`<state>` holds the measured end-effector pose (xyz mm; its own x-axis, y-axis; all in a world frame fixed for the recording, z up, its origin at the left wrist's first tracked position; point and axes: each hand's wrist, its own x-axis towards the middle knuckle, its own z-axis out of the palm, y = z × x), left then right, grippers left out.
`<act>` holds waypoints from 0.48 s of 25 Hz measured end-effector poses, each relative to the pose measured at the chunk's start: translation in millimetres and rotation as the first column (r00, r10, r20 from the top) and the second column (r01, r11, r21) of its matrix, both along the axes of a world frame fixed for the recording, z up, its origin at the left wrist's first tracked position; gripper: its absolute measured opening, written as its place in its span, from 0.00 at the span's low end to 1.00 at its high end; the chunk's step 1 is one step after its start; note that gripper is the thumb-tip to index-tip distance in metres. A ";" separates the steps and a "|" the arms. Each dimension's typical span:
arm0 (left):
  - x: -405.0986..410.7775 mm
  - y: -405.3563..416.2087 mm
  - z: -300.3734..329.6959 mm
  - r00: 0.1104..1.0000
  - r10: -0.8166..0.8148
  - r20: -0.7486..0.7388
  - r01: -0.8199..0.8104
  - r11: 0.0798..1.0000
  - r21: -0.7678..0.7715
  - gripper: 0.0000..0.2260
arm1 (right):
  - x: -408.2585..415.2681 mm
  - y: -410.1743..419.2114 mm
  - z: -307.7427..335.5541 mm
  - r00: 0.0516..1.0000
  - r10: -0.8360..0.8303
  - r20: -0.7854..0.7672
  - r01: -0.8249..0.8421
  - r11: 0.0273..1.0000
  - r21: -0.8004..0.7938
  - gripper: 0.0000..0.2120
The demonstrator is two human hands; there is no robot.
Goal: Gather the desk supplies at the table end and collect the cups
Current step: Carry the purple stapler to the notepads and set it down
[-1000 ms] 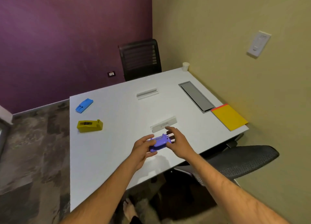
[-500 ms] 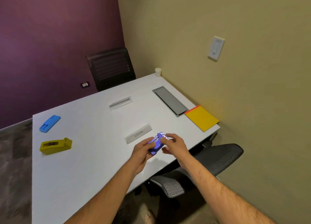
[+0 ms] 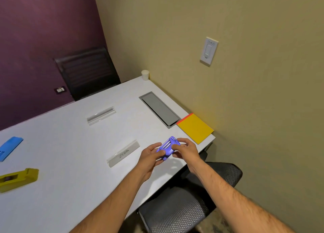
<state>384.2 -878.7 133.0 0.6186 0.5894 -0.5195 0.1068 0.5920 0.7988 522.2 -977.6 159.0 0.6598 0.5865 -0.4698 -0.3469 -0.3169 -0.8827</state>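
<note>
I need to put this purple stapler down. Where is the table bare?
Bare table lies between the name plate and the yellow tape dispenser, and between the clear holder and the grey hatch. The corner by the yellow pad is crowded.

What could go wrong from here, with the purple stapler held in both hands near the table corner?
1. The purple stapler is pinched only at its ends by the left hand and right hand, close to the table edge; a slip could drop it toward the mesh chair.
2. The yellow notepad slightly overhangs the corner and could be knocked off.
3. The paper cup at the far corner may be overlooked.
</note>
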 end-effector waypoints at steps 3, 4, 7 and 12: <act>32.0 7.6 -13.6 0.997 0.035 -0.072 -0.035 0.999 0.008 0.14 | 33.9 9.7 -8.9 1.000 0.003 -0.008 -0.004 0.999 -0.032 0.17; 44.0 9.1 -18.9 0.994 0.050 -0.094 -0.048 0.999 0.019 0.14 | 45.0 12.2 -14.2 1.000 0.002 -0.016 -0.003 0.999 -0.043 0.17; 79.7 7.7 -34.1 0.986 0.086 -0.145 -0.080 0.996 0.046 0.14 | 77.4 12.9 -29.3 0.999 -0.001 -0.053 -0.003 0.997 -0.081 0.18; 141.1 -2.6 -52.0 0.969 0.091 -0.232 -0.074 0.994 0.081 0.10 | 148.1 8.9 -52.7 0.992 0.044 -0.116 -0.057 0.991 -0.119 0.20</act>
